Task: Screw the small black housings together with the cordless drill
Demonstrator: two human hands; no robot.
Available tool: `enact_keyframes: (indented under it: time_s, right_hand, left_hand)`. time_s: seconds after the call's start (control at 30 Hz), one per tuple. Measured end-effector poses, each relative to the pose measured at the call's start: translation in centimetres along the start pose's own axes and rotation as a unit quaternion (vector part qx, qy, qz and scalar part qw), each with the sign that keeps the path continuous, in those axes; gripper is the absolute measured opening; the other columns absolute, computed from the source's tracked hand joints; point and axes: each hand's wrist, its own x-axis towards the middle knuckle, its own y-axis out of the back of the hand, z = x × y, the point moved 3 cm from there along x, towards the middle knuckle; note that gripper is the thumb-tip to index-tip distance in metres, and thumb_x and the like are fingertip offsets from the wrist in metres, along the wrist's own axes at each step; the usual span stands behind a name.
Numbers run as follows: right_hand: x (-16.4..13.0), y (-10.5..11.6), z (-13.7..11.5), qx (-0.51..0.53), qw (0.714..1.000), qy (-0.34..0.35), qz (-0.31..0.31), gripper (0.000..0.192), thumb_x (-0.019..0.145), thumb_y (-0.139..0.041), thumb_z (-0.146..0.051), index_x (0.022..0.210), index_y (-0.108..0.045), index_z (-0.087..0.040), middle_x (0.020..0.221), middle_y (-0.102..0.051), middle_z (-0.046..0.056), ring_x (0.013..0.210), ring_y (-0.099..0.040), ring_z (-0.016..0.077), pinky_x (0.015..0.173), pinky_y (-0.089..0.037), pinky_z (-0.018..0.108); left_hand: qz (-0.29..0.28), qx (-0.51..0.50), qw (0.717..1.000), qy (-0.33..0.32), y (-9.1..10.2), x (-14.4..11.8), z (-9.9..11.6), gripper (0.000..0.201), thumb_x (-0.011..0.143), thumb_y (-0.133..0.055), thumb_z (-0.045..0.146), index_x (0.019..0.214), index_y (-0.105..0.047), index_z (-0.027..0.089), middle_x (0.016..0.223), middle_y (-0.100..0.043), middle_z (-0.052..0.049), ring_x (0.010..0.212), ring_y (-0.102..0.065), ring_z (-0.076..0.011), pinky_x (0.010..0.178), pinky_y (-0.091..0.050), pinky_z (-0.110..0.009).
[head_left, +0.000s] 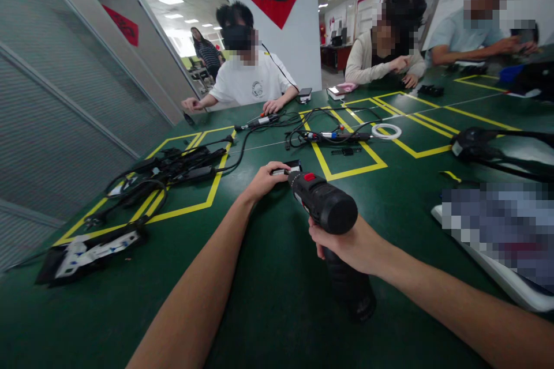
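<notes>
Black drill (322,203) sits clasped in the right hand (341,247), nose close to the small piece (295,165) the left hand (265,180) grips on the green table (268,305). Lining up seems underway; the next move calls for steady aim.

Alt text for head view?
A right hand grips a black power drill pointed toward a small black-and-white object that the left hand touches on a green table. Beyond lie black cables and yellow lines; people sit opposite.

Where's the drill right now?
In the head view, the drill is right of centre, gripped in the right hand, its front end near the left hand.
</notes>
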Motion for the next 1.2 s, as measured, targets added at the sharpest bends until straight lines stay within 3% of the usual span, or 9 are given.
enact_keyframes:
  time_s: [1.2]
  right_hand:
    - [0.17, -0.06, 0.18, 0.010, 1.000, 0.003, -0.003, 0.051, 0.072, -0.066, -0.018, 0.118, -0.047, -0.021, 0.075, -0.056, -0.004, 0.054, -0.057, 0.0106, 0.054, -0.050, 0.027]
  left_hand:
    - [-0.006, -0.012, 1.000, -0.010, 0.01, 0.17, -0.52, 0.034, 0.068, -0.067, 0.039, 0.097, -0.069, 0.021, 0.114, -0.062, -0.006, 0.113, -0.054, -0.0241, 0.106, -0.035, -0.038]
